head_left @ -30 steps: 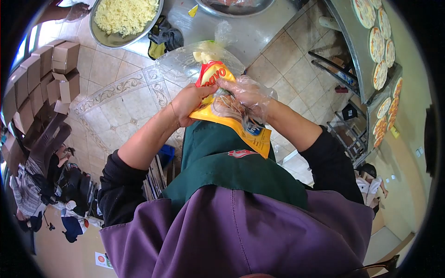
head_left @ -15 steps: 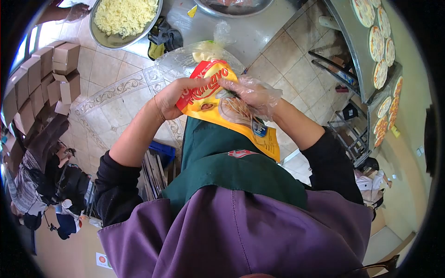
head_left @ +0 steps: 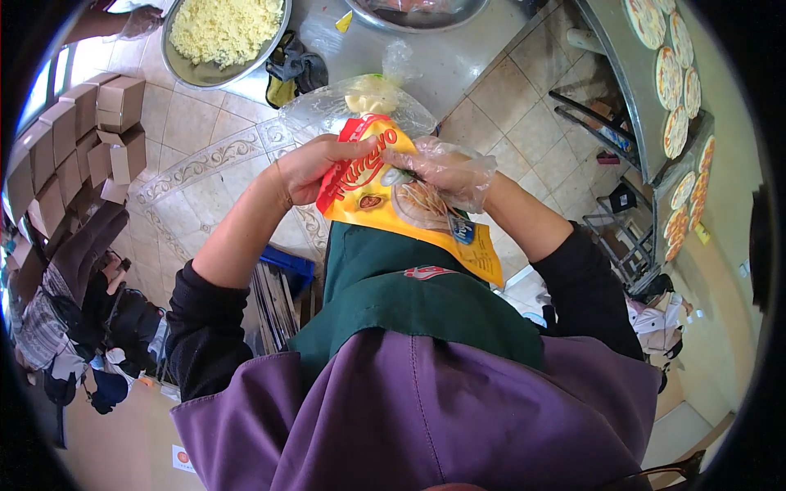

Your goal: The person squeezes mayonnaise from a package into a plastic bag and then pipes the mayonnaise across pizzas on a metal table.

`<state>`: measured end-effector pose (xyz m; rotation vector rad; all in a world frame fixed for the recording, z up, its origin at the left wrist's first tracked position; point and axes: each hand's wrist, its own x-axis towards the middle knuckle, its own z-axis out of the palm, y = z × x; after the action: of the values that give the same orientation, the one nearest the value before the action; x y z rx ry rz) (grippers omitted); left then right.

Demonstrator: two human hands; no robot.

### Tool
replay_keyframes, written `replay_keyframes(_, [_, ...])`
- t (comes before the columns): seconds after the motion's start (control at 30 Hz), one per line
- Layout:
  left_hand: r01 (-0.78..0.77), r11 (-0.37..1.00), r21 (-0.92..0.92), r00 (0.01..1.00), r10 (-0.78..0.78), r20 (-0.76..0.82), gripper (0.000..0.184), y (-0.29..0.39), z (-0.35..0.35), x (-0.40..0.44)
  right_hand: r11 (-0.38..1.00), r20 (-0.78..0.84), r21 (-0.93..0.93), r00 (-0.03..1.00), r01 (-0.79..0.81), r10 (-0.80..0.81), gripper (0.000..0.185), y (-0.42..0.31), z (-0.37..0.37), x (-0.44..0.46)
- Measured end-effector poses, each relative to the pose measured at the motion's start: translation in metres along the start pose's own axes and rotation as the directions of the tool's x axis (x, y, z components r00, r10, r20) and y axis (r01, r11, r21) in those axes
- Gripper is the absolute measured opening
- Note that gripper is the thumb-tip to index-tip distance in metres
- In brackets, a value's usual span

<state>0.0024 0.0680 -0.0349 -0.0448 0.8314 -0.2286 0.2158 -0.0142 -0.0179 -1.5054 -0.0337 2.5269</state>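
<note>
- Yellow-and-red pouch (head_left: 401,204): just toward 12 o'clock from the view's middle, above the green apron (head_left: 360,278).
- Hands: the bare left hand (head_left: 306,168) pinches its red end; the plastic-gloved right hand (head_left: 444,170) grips its upper edge.
- Bowl (head_left: 282,39) of pale shreds: 11 o'clock.
- Pizzas (head_left: 668,78): 2 o'clock.

Shows yellow across most of the pouch (head_left: 409,200), with red lettering, red at one end and blue toward the other. Runs dark green on the apron (head_left: 368,286), with a red-and-white logo (head_left: 430,272), and purple on the nearer cloth (head_left: 426,409). Reads black on both sleeves (head_left: 594,286), pale yellow on the heap (head_left: 221,33) in the silver bowl (head_left: 206,78), beige on the scroll-bordered tiles (head_left: 205,192).
</note>
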Motion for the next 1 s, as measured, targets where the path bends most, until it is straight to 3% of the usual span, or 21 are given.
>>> replay_keyframes(0.1, [0.002, 0.99, 0.144, 0.983, 0.024, -0.181, 0.041, -0.003, 0.005, 0.009, 0.999, -0.014, -0.05, 1.0, 0.011, -0.012, 0.052, 0.001, 0.0, 0.002])
replay_keyframes(0.2, [-0.064, 0.988, 0.144, 0.964, 0.098, -0.248, 0.04, -0.008, 0.004, 0.014, 0.981, -0.039, -0.187, 0.998, 0.046, -0.054, 0.061, -0.004, 0.006, 0.0])
replay_keyframes(0.27, [-0.064, 0.986, 0.153, 0.96, 0.102, -0.261, 0.04, -0.009, 0.002, 0.016, 0.994, -0.112, -0.108, 0.994, -0.027, 0.015, 0.067, -0.017, 0.016, -0.01])
replay_keyframes(0.4, [-0.059, 0.986, 0.155, 0.953, 0.102, -0.285, 0.039, -0.015, -0.003, 0.023, 0.994, -0.154, -0.105, 0.988, 0.006, -0.023, 0.069, -0.014, 0.017, -0.002])
replay_keyframes(0.6, [-0.055, 0.987, 0.15, 0.923, 0.107, -0.371, 0.041, -0.015, 0.005, 0.027, 0.985, -0.251, -0.164, 0.968, -0.048, 0.005, 0.066, 0.0, 0.003, 0.026])
replay_keyframes(0.67, [-0.059, 0.989, 0.135, 0.919, 0.107, -0.38, 0.04, -0.015, 0.008, 0.027, 0.955, -0.334, -0.293, 0.94, -0.034, -0.069, 0.061, 0.006, -0.001, 0.033])
replay_keyframes(0.77, [-0.061, 0.99, 0.131, 0.909, 0.109, -0.402, 0.038, -0.016, 0.01, 0.027, 0.991, -0.283, -0.13, 0.958, 0.019, -0.055, 0.061, 0.005, 0.006, 0.028])
replay_keyframes(0.87, [-0.055, 0.988, 0.147, 0.896, 0.114, -0.429, 0.036, -0.015, 0.014, 0.027, 0.958, -0.333, -0.287, 0.94, -0.022, -0.079, 0.06, 0.011, -0.001, 0.036])
replay_keyframes(1.0, [-0.077, 0.987, 0.138, 0.892, 0.13, -0.432, 0.033, -0.017, 0.015, 0.029, 0.96, -0.337, -0.279, 0.938, -0.019, -0.079, 0.059, 0.017, -0.004, 0.041])
